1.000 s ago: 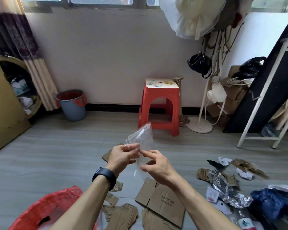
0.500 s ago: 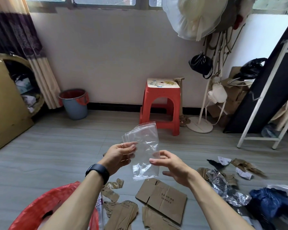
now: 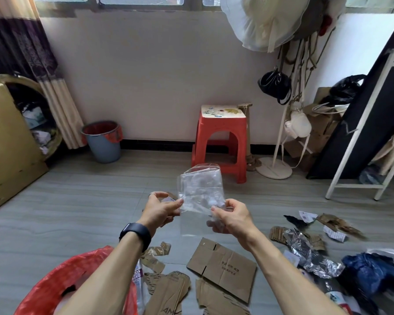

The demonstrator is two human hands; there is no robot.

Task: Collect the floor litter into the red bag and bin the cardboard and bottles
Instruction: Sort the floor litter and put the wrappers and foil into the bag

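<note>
Litter pickup: clear plastic bag held up in mid-air.
Left hand and right hand each pinch a side edge of it between thumb and fingertips, stretching it between them. It looks featherlight, limp and slick, so a crumpled fistful should control it better than an edge pinch. The red bag gapes at lower left under the forearm. A flattened cardboard box and crumpled foil lie on the grey floor; a lined bin and red stool stand by the far wall.
</note>
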